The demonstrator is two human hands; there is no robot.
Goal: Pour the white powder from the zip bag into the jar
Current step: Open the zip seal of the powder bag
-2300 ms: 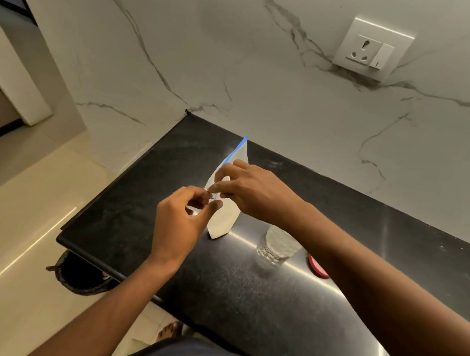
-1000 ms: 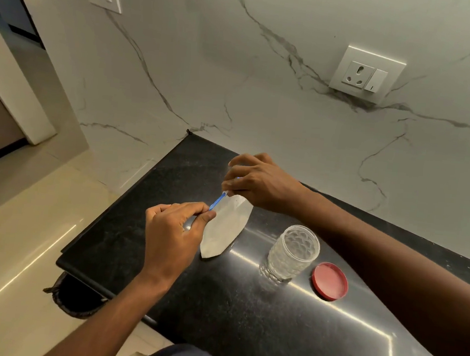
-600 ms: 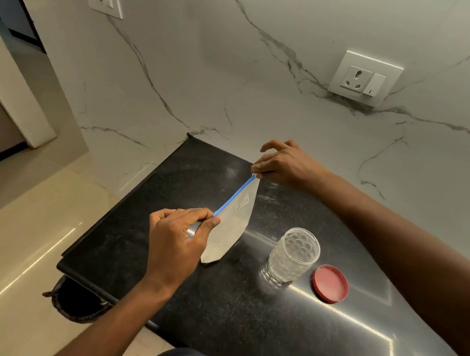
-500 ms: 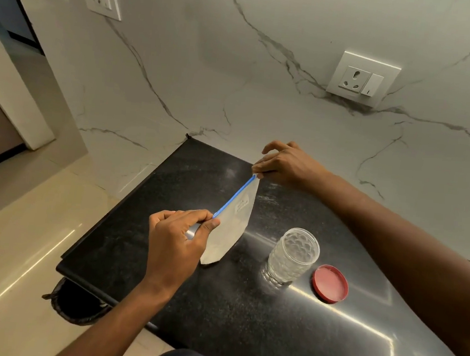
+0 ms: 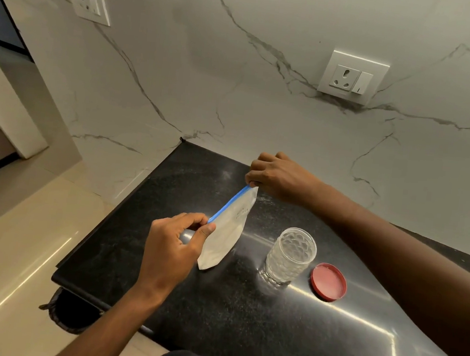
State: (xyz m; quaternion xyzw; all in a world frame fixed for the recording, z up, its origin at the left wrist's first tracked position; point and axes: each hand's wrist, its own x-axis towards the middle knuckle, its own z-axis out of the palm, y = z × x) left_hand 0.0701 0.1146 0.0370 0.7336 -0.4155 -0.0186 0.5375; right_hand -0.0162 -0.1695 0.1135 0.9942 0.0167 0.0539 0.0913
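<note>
I see the bag [image 5: 226, 232] held up over the surface [image 5: 243, 309], left of the jar [image 5: 289, 254]. My left hand [image 5: 173, 246] has its grip clamped on the near end of the blue zip [image 5: 229, 204], my right hand [image 5: 279, 175] on the far end. My worry: if the zip opens with a jerk, or the bag tips before reaching the jar, powder spills. Faint print on the bag is too small to read.
</note>
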